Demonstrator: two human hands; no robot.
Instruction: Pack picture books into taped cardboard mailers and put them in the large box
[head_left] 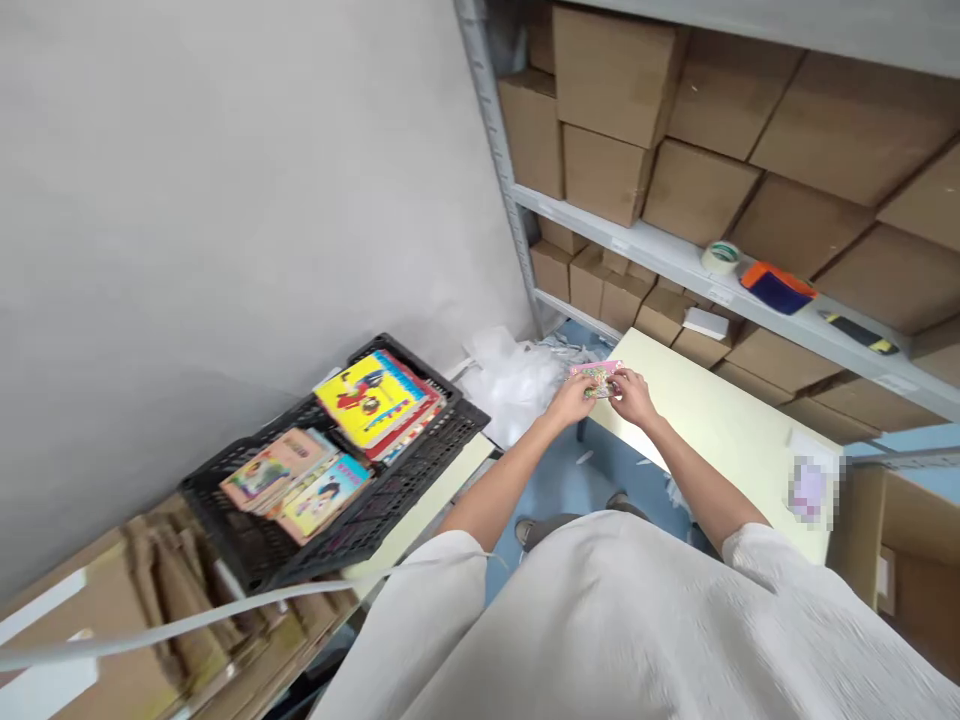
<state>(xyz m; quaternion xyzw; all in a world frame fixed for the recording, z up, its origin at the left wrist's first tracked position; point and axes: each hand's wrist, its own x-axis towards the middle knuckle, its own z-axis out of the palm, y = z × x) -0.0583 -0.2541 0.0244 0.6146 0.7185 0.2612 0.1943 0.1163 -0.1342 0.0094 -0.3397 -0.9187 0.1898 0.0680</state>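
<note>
Both hands hold a small, pink, patterned packet [598, 371] near the left end of a pale table [697, 420]. My left hand [572, 398] has its fingers closed on the packet's left side, and my right hand [631, 395] grips the right side. The print on the packet is too small to read. Off to the left, a black crate [420, 480] holds a yellow picture book [371, 398] on a stack and several smaller booklets [322, 497].
Metal shelves [637, 238] carry cardboard boxes, a tape roll [721, 257], an orange and blue item [777, 288] and a cutter [859, 332]. White plastic wrap [506, 385] lies beyond the crate. Flattened cardboard [112, 610] is at lower left; an open box [915, 550] stands right.
</note>
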